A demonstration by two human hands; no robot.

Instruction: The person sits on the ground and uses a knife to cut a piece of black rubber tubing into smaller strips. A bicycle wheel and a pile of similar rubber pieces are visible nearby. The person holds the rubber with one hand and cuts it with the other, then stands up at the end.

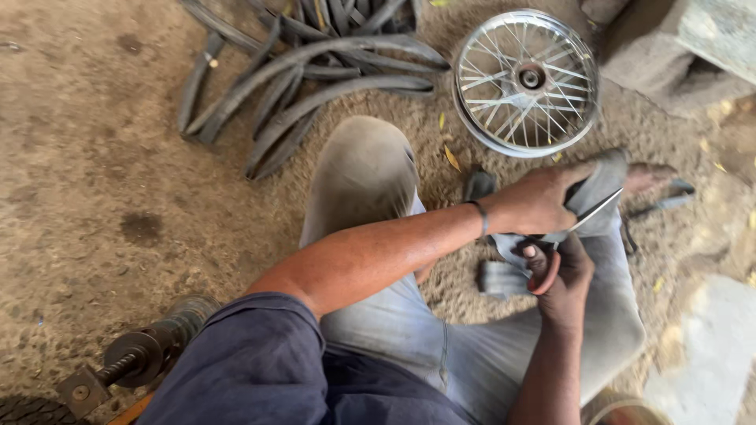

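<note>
Dusty, sandy ground [102, 173] fills the head view, strewn with a few yellow leaves and marked by dark stains. At the top lies a heap of flat black rubber tubes [315, 71], and just to its right a spoked metal wheel rim [526, 81] lies flat on the ground. Grey stone blocks [669, 55] sit in the top right corner. At the bottom left a threaded metal tool with a round dark part [130, 362] rests at the edge of the view.

The person sits on the ground in grey trousers and a dark blue sleeve, one knee raised toward the tubes. The left hand [539, 201], with a dark band at the wrist, reaches across the lap, and its grip is closed around the upper end of a strip of grey rubber tube [602, 185], held up over the right thigh. The right hand [565, 275] has its fingers through the red handles of a pair of scissors [563, 240]; the blades point up and to the right and lie against the strip just below the left hand. Whether the blades are apart cannot be told. More of the strip hangs down and curls [500, 275] between the legs.
</note>
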